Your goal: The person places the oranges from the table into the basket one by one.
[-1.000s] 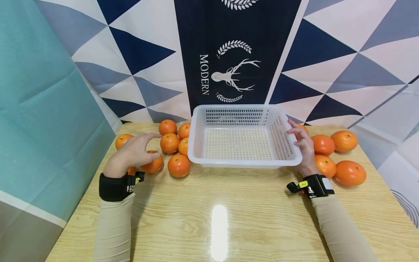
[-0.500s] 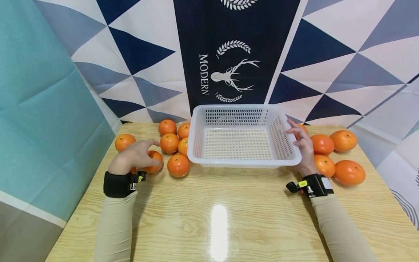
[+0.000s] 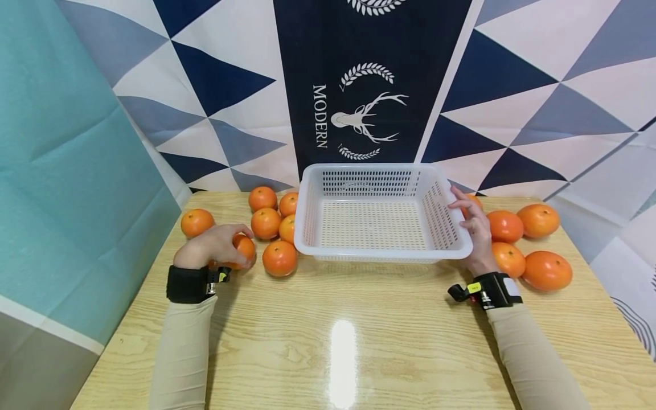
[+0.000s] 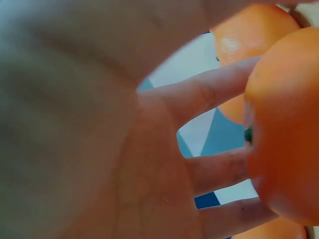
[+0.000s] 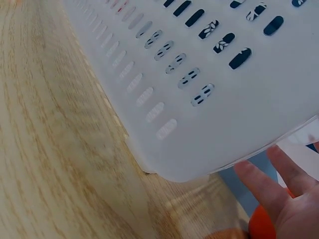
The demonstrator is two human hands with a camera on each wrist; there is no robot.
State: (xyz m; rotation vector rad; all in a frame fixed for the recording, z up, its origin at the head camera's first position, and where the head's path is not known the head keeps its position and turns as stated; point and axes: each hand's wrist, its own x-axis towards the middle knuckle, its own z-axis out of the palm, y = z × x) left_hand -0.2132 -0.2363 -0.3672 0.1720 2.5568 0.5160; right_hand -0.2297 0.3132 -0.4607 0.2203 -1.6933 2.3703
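Observation:
My left hand (image 3: 219, 244) curls round an orange (image 3: 244, 249) at the left of the table, its fingers on the far side of the fruit. In the left wrist view, that orange (image 4: 286, 129) shows large and close, its small green stem spot facing the palm. Fingers of my right hand (image 3: 475, 230) rest on the right rim of a white perforated plastic basket (image 3: 384, 254). The right wrist view has two straight fingers (image 5: 264, 186) with their tips right at the basket's edge. No fruit lies inside the basket.
Several oranges (image 3: 279, 258) crowd the basket's left side; another orange (image 3: 197, 222) sits at the far left. To the right of the right hand are several more oranges (image 3: 547, 271). A patterned cloth (image 3: 225, 62) hangs behind the wooden table (image 3: 287, 347).
My left hand has moved slightly right and its fingers have closed round the orange. The right hand and the basket have stayed in place.

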